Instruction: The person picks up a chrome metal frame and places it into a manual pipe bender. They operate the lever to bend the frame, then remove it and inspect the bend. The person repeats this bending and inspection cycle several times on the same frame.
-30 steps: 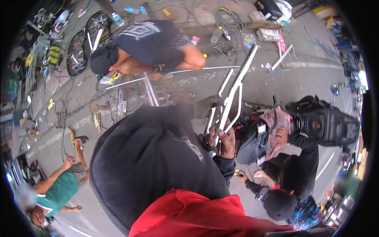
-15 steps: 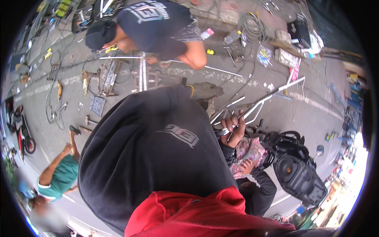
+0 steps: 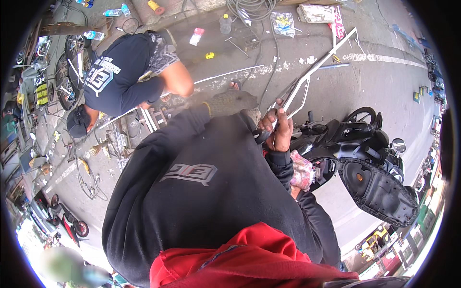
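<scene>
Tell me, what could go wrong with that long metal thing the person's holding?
The long, silvery metal-tube frame reaches well beyond the person's bare right hand, so its far end might swing or dip. The black motorcycle stands close by on the right, so a turn could bump and scratch it. The thin dark cable lying on the grey pavement might trip someone stepping there.

Motorcycle (image 3: pixel 357 144) right of metal frame (image 3: pixel 317 65); plastic bag (image 3: pixel 283 24), crouching co-worker (image 3: pixel 122 74) left.
</scene>
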A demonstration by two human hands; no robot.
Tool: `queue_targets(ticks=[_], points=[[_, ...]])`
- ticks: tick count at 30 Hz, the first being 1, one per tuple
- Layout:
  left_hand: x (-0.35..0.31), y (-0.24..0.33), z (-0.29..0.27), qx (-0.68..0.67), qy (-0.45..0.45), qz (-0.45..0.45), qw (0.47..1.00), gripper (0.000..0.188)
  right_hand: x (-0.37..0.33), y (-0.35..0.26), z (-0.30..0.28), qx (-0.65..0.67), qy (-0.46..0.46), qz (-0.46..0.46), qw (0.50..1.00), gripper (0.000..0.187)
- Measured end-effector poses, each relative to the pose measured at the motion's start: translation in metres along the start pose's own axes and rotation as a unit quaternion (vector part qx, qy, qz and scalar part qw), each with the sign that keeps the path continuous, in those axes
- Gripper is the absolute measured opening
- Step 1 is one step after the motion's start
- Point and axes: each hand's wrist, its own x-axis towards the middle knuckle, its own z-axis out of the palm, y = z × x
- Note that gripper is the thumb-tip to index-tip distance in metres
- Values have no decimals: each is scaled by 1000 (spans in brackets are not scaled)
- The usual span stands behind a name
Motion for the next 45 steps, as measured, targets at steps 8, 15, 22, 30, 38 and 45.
queue_targets(ticks=[8,15,22,30,38,45], points=[[8,95,-46,-288,149,-234,917,41,72,-58,-5,-80,-27,82,993,39],[44,123,-90,-36,291,108,950,43,127,-60,43,-138,-164,135,967,27],[47,111,-152,228,452,-106,856,49,205,-71,121,-285,-375,95,877,16],[82,69,-302,60,632,45,772,43,321,-94,255,-391,-499,140,760,8],[91,108,-406,-165,680,36,713,30,399,-80,326,-316,-491,137,800,21],[106,104,-499,-232,760,50,605,19,500,-89,336,-380,-432,86,813,40]])
